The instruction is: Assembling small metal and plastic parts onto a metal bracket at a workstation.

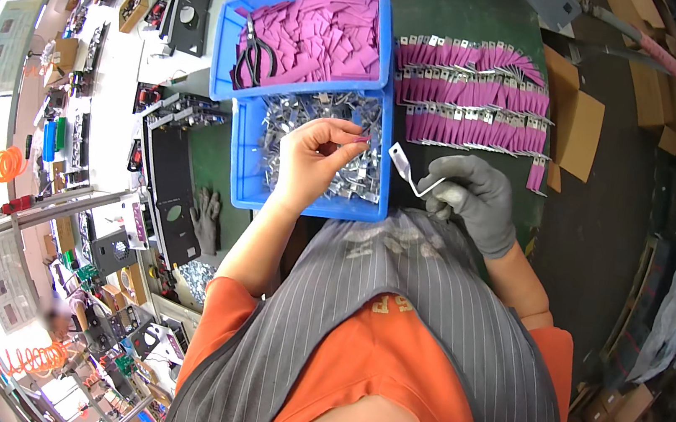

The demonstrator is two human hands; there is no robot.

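Green bench mat (pixel 463 15), cluttered workshop at 9 o'clock. Gloved right hand (pixel 474 201) pinches bent flat metal bracket (pixel 407 169), pointing to 10 o'clock. Bare left hand (pixel 319 158) pinches small pink sleeve (pixel 361 139) over blue tray of brackets (pixel 244 166).

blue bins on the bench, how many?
2. Upper bin holds pink sleeves and pliers; lower bin, touching it, holds metal clips, under the left hand. None seem hidden.

Blue trays (pixel 235 166), magenta sleeves (pixel 318 27), grey glove (pixel 479 199)
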